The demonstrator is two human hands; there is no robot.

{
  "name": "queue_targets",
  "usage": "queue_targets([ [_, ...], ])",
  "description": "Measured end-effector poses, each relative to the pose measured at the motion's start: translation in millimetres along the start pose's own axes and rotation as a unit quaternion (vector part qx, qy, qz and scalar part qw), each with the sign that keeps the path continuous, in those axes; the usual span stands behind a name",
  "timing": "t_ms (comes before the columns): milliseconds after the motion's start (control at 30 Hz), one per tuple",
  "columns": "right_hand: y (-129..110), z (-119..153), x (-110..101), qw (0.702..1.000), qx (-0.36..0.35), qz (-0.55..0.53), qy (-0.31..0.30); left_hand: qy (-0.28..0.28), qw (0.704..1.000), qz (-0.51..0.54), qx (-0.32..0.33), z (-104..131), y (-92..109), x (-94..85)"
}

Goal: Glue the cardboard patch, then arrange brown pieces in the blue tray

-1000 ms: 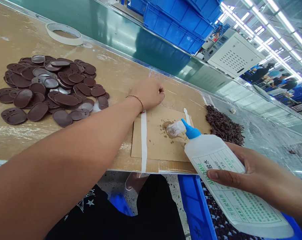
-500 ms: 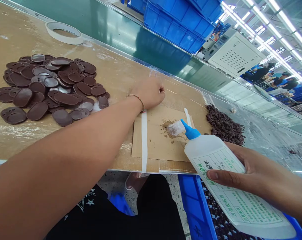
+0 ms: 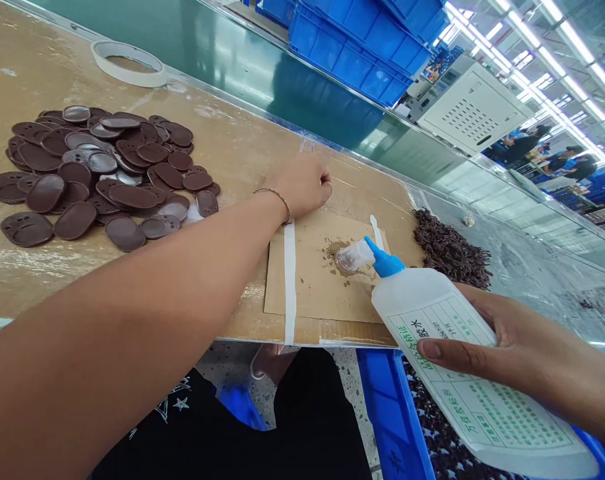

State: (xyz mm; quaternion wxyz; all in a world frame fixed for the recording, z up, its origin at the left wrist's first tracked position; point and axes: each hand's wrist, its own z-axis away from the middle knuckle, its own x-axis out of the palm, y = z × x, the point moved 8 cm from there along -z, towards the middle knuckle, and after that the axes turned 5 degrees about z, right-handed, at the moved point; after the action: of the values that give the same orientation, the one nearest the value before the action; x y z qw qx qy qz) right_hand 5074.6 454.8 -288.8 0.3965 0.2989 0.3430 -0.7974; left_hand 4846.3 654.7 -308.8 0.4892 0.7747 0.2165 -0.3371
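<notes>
Two hands share the work: the right hand (image 3: 527,353) grips the glue bottle (image 3: 462,363), its blue nozzle (image 3: 385,261) over the glue puddle (image 3: 353,257) on the cardboard pad (image 3: 322,280); the left hand (image 3: 305,183), fingers curled, presses the surface (image 3: 232,143). Oversqueezing could flood the pad.

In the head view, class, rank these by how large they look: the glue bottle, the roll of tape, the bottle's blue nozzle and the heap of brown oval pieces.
1. heap of brown oval pieces
2. glue bottle, though it lies nearest the camera, which enlarges it
3. roll of tape, farthest off, so it shows smaller
4. blue nozzle
</notes>
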Motion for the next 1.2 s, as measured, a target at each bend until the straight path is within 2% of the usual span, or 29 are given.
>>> queue_targets([
  [200,1,-1,-4,1.000,0.005,-0.014,0.011,0.004,1.000,0.002,0.002,-1,0,-0.7],
  [367,-4,6,-24,0.996,-0.026,-0.004,0.089,-0.004,1.000,0.002,-0.002,0,0,-1.4],
  [500,0,20,-41,0.988,-0.024,-0.077,0.129,0.002,1.000,0.018,-0.001,-1,-1,-2.0],
  [667,0,35,-72,0.955,-0.088,-0.204,0.198,-0.001,0.997,0.078,-0.028,0,-2,-5.4],
  [833,-24,55,-101,0.912,-0.191,-0.264,0.249,0.011,0.993,0.107,-0.056,0,-6,-9.5],
  [933,-39,64,-114,0.889,-0.247,-0.292,0.252,0.031,0.991,0.116,-0.051,2,-1,-17.0],
  [1033,-56,73,-121,0.871,-0.305,-0.322,0.210,0.065,0.990,0.120,-0.039,9,10,-32.0],
  [1200,-81,93,-123,0.870,-0.347,-0.323,0.132,0.106,0.984,0.137,-0.037,22,35,-64.0],
])
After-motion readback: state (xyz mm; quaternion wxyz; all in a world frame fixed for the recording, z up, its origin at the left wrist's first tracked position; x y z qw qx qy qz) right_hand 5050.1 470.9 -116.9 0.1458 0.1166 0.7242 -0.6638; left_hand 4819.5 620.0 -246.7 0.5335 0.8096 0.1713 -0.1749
